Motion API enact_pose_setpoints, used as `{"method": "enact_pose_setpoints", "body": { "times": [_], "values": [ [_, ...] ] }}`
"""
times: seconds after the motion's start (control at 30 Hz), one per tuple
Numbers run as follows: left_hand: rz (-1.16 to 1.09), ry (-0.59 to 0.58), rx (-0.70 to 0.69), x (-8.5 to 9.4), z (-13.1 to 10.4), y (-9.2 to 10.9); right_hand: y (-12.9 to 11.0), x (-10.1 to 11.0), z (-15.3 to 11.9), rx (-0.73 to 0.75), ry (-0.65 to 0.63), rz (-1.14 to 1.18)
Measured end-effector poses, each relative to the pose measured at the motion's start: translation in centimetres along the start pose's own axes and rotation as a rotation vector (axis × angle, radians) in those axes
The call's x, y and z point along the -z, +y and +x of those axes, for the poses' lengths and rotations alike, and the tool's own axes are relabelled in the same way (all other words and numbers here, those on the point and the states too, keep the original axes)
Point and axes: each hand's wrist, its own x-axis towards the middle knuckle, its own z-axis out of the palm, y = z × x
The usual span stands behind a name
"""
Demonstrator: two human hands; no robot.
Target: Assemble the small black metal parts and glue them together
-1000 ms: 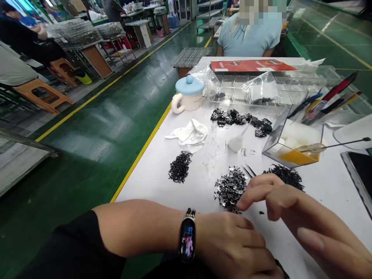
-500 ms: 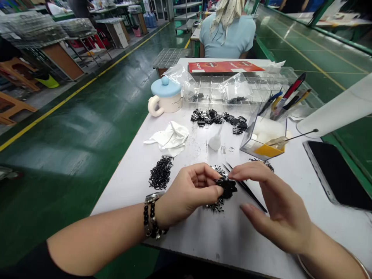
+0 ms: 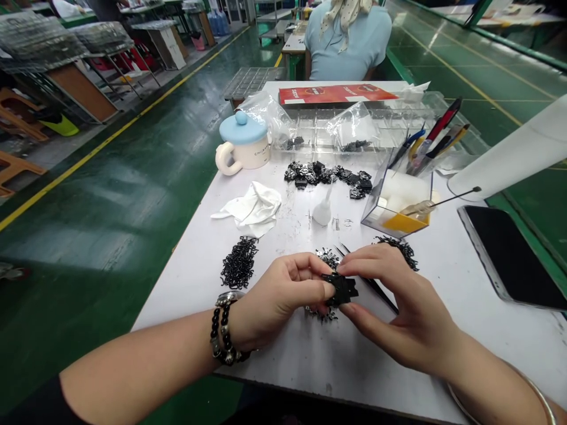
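A small flat black part (image 3: 341,289) with notched edges is pinched between the thumb and fingers of my left hand (image 3: 283,295). My right hand (image 3: 398,307) closes on the same part from the right, index finger at its top edge and thumb at its lower edge. Beneath the hands lies a pile of tiny shiny metal pieces (image 3: 328,258), partly covered. Black tweezers (image 3: 383,294) rest on the table behind my right fingers, partly hidden. To the left is a heap of small black bent pieces (image 3: 239,262).
On the white table (image 3: 186,295) are a white cloth (image 3: 254,209), a lidded mug (image 3: 245,144), a dropper bottle (image 3: 322,211), a row of black parts (image 3: 328,173), a pen holder (image 3: 398,206) and a phone (image 3: 509,254). A person (image 3: 348,41) sits beyond, facing away.
My right thumb has come in to touch the black part, narrowing the gap to the index finger. The part is turned to show more of its flat face.
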Motion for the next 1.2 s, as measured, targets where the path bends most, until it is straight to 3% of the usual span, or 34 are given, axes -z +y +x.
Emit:
{"method": "enact_pose_setpoints", "body": {
  "times": [1.2],
  "values": [
    [0.020, -0.020, 0.007, 0.22, 0.23, 0.16, -0.03, -0.02, 0.12, 0.015, -0.003, 0.021]
  ]
}}
